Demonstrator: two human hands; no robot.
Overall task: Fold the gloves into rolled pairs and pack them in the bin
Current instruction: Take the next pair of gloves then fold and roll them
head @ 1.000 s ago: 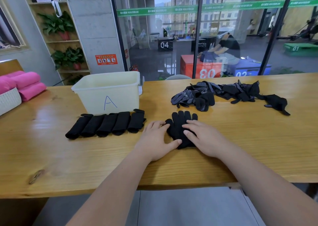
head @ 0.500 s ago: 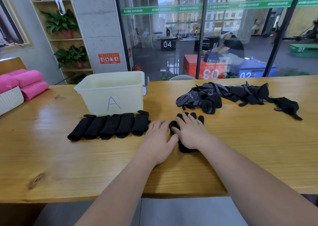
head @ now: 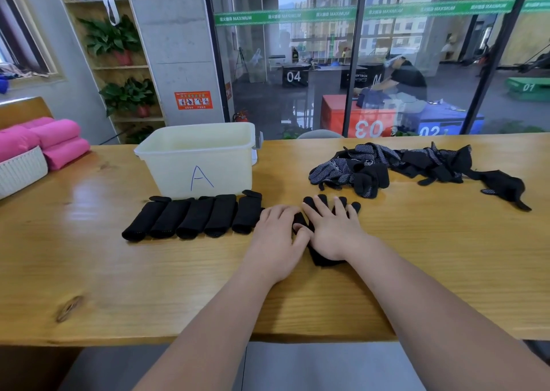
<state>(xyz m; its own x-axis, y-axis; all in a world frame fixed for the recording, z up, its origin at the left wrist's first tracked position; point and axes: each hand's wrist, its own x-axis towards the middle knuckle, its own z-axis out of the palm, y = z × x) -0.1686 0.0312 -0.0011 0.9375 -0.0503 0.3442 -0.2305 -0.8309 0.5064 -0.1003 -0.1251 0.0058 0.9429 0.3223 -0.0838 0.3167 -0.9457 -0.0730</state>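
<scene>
Hands [head: 330, 229] flat on glove [head: 323, 261], 5 rolls [head: 193, 219]

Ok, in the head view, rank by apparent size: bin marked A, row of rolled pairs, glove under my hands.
1. Bin marked A
2. Row of rolled pairs
3. Flat black glove, mostly covered, yet clearly smallest

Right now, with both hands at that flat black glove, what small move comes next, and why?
Probably start rolling the glove from its near cuff: it lies flat under the right hand, the left hand beside it, while five rolled pairs already wait before the bin.
</scene>
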